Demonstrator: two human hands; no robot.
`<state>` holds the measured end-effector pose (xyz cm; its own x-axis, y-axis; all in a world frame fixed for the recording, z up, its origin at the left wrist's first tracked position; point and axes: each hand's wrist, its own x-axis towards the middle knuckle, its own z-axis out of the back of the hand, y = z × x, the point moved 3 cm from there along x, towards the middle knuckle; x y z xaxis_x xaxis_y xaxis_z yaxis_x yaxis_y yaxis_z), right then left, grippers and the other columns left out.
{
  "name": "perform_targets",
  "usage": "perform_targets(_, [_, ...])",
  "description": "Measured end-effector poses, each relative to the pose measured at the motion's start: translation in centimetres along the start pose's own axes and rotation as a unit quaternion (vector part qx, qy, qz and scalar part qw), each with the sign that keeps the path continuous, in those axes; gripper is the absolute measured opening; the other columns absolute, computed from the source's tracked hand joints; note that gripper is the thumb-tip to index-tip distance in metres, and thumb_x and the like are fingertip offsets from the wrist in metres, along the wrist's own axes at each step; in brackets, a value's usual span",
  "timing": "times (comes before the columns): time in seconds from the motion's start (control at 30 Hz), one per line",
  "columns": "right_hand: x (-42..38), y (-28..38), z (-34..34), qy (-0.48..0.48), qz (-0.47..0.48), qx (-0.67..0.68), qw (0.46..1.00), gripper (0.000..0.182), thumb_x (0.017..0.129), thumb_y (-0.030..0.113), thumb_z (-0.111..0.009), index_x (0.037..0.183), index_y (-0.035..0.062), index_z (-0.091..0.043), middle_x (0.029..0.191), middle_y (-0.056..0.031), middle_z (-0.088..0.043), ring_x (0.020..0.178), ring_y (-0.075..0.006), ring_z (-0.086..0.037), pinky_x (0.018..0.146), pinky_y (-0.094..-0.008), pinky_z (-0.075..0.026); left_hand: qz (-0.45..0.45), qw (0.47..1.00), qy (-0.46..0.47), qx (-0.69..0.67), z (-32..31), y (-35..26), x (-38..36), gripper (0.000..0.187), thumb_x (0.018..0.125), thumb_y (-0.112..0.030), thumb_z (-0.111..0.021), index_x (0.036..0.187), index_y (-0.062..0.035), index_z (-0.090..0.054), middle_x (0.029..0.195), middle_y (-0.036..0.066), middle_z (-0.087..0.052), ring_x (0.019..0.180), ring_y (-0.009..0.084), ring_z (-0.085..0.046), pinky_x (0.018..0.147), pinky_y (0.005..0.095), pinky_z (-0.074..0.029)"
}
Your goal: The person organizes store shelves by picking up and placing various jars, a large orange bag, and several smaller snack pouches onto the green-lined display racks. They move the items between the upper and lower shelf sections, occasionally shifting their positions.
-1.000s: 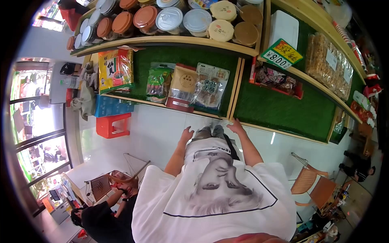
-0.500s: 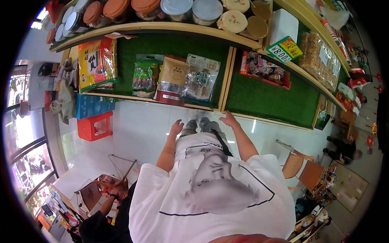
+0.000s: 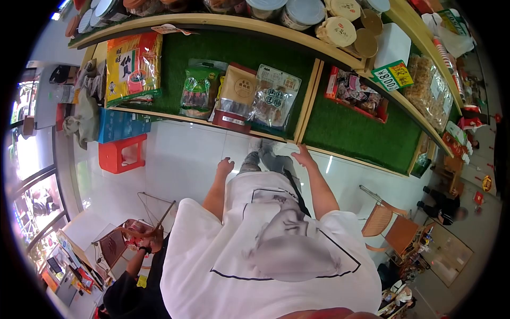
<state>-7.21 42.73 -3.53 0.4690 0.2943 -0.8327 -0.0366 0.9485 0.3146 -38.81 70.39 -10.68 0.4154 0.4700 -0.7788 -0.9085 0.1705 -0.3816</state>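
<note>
My left hand (image 3: 225, 165) hangs over the floor in front of the shelf, fingers loosely bent and apart, holding nothing. Close to the shelf's wooden front edge is my right hand (image 3: 303, 156), thumb and fingers spread with nothing in them. Ahead of both, on the green-lined shelf (image 3: 345, 135), stand a green snack bag (image 3: 195, 91), a brown and red pouch (image 3: 235, 95) and a clear-windowed snack bag (image 3: 273, 100). A large yellow and red snack bag (image 3: 133, 69) lies at the left end.
A red box of wrapped sweets (image 3: 355, 93) sits right of the divider. Above are several lidded jars (image 3: 303, 11) and a price sign (image 3: 392, 75). A red stool (image 3: 122, 155) and a wooden chair (image 3: 390, 226) stand on the floor. Another person's arm (image 3: 139, 260) shows lower left.
The view has shifted, so the shelf goods appear farther right and the jars higher. My legs have changed position in a step. Both hands stay low and empty.
</note>
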Motion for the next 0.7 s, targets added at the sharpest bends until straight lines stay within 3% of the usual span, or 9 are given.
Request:
perform_targets(0.03, [-0.8,0.4,0.2,0.004,0.003,0.039,0.999,0.091,0.08,0.038,-0.068,0.154,0.0125,-0.022,0.161,-0.0199,-0.011,0.124,-0.0308,-0.028,0.097,-0.0375,-0.03,0.003,1.0,0.004,0.011,-0.4,0.1,0.7,0.052,0.085,-0.036,-0.056,0.131,-0.0108,-0.057,0.125,0.025,-0.06,0.118,0.0407,-0.056,0.101,0.0471,-0.045])
perform_targets(0.1, [-1.4,1.5,0.9,-0.001,0.008,0.069,0.998,0.09,0.08,0.038,-0.067,0.154,0.0104,-0.023,0.161,-0.0221,-0.011,0.146,-0.034,-0.02,0.115,-0.039,-0.027,-0.025,1.0,0.007,0.001,-1.1,-1.1,1.6,0.051,0.085,-0.034,-0.056,0.13,-0.0098,-0.058,0.123,0.025,-0.061,0.117,0.0422,-0.056,0.101,0.0466,-0.045])
perform_targets(0.2, [-1.8,1.2,0.9,-0.004,-0.017,0.063,0.998,0.09,0.081,0.039,-0.066,0.155,0.0138,-0.021,0.161,-0.0168,-0.014,0.125,-0.0325,-0.048,0.098,-0.0408,-0.045,-0.083,0.996,0.015,-0.041,-1.0,-5.0,1.5,0.051,0.084,-0.034,-0.057,0.129,-0.0079,-0.059,0.122,0.025,-0.061,0.116,0.0422,-0.057,0.1,0.0457,-0.046])
perform_targets(0.27, [-3.2,3.2,2.0,0.011,-0.062,0.08,0.995,0.091,0.082,0.039,-0.066,0.156,0.0164,-0.018,0.161,-0.0128,-0.019,0.101,-0.0292,-0.065,0.079,-0.0415,-0.056,-0.132,0.989,0.013,-0.069,-0.9,-7.2,1.7,0.051,0.084,-0.033,-0.057,0.128,-0.0063,-0.059,0.12,0.026,-0.062,0.115,0.0421,-0.057,0.1,0.0452,-0.046])
perform_targets(0.4, [-2.1,2.0,2.0,0.036,-0.081,0.099,0.991,0.093,0.084,0.043,-0.064,0.157,0.0246,-0.009,0.147,-0.0151,-0.044,0.097,-0.0359,-0.067,0.074,-0.0443,-0.057,-0.164,0.984,-0.004,-0.064,-0.3,-9.5,1.8,0.049,0.084,-0.029,-0.057,0.125,-0.0037,-0.059,0.116,0.027,-0.063,0.111,0.043,-0.059,0.099,0.0456,-0.046])
perform_targets(0.6, [-2.0,2.1,1.9,0.031,-0.078,0.092,0.992,0.092,0.084,0.045,-0.064,0.157,0.0259,-0.01,0.152,-0.0122,-0.039,0.096,-0.0341,-0.067,0.074,-0.044,-0.057,-0.132,0.99,0.002,-0.052,1.6,-8.6,2.2,0.048,0.084,-0.028,-0.058,0.124,-0.0013,-0.059,0.116,0.027,-0.063,0.112,0.0427,-0.058,0.099,0.0452,-0.046])
perform_targets(0.7, [-1.7,1.4,1.8,0.049,-0.084,0.109,0.989,0.092,0.084,0.045,-0.064,0.157,0.0258,-0.01,0.157,-0.0088,-0.03,0.096,-0.0333,-0.067,0.074,-0.0438,-0.056,-0.098,0.994,0.006,-0.038,2.2,-7.1,2.5,0.048,0.084,-0.029,-0.059,0.124,-0.0019,-0.06,0.116,0.027,-0.064,0.113,0.0423,-0.058,0.099,0.0447,-0.046])
